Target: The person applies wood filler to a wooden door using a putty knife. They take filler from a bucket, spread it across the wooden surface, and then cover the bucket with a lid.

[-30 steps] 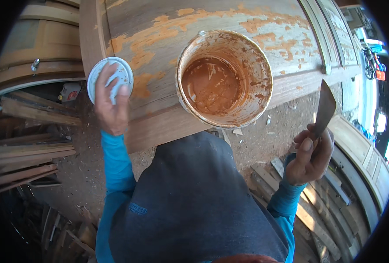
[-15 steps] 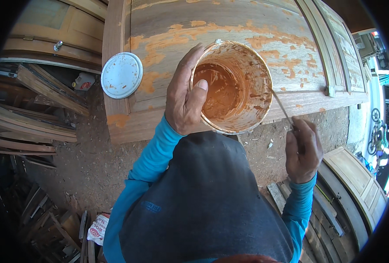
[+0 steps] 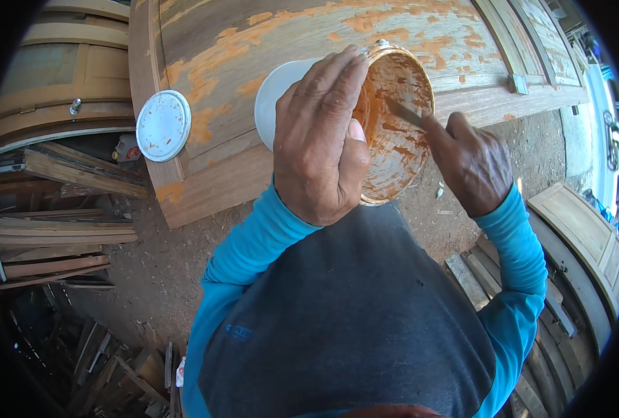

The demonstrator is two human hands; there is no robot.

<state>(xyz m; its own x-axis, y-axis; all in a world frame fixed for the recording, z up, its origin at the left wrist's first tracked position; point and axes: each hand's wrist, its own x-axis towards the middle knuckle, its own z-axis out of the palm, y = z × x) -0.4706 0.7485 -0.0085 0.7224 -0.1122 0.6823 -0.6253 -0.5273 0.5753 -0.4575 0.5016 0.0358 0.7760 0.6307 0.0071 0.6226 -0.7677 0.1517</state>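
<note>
My left hand (image 3: 323,143) holds a white plastic bucket (image 3: 401,157) tipped on its side, its mouth turned to the right. Fingers lie along the outside by the rim, with the thumb near the lip. Orange-brown filler coats the bucket's inner wall; my hand hides much of its bottom. In my right hand (image 3: 473,164) is a flat-bladed putty knife (image 3: 405,113), its blade inside the mouth against the smeared wall. Beneath the bucket lies a wooden door (image 3: 219,171) patched with orange filler. The round white lid (image 3: 164,125), spotted with filler, rests on the door's left edge.
Stacked wooden boards (image 3: 58,230) and door panels (image 3: 76,76) stand to the left. At the right, a panelled door (image 3: 581,237) and more planks (image 3: 553,334) lean or lie close to my right arm. Bare, debris-strewn ground (image 3: 156,268) shows below the door.
The bucket has tilted from mouth-up toward me to mouth facing right. My left hand has turned with it. The knife has moved from the rim into the bucket.
</note>
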